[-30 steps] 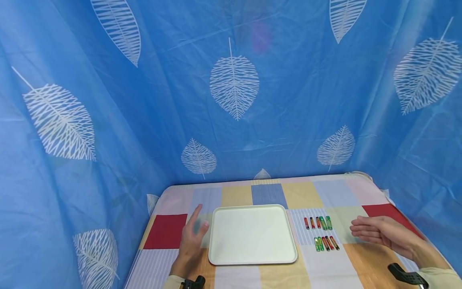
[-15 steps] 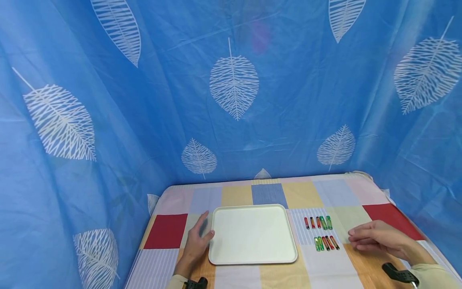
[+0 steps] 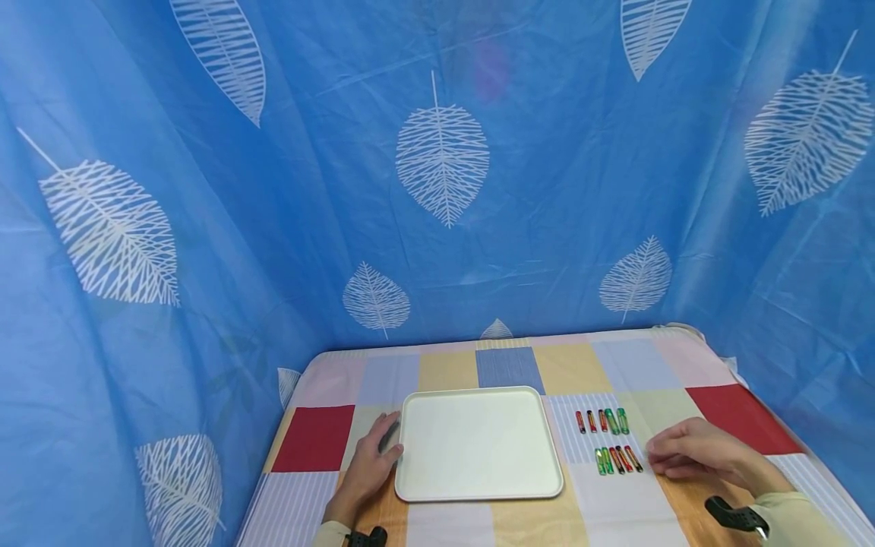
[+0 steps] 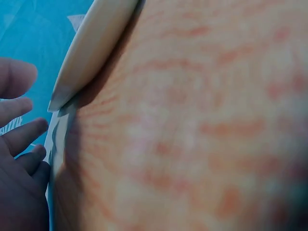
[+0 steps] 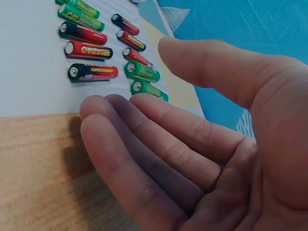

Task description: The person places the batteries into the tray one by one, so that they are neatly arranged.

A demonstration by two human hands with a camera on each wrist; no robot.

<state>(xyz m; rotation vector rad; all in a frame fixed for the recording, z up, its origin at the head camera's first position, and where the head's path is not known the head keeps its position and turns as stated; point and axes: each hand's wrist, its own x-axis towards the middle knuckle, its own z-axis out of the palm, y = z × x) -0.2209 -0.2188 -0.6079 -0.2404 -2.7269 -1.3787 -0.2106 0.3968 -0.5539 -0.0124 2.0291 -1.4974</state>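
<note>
A shallow white tray (image 3: 478,444) lies on the table, left of the batteries. At its left edge is my left hand (image 3: 369,463), thumb and fingers spread, fingertips right at the rim. In the left wrist view those fingers (image 4: 24,130) sit beside the tray's raised side (image 4: 96,43). Two rows of red and green batteries lie to the tray's right: the far row (image 3: 603,422) and the near row (image 3: 618,460). Just right of the near row is my right hand (image 3: 697,452), its fingers (image 5: 163,139) relaxed, with nothing in it. A red and black battery (image 5: 94,72) lies closest to its fingertips.
A patchwork tablecloth (image 3: 509,368) covers the table. Blue curtains (image 3: 444,266) with white leaf prints hang behind it and along both sides. A dark band (image 3: 734,515) is on the right wrist, another (image 3: 368,536) on the left.
My left hand has moved in to the tray's left rim. My right hand has come left and lower toward the near row of batteries. Tray and batteries have stayed put.
</note>
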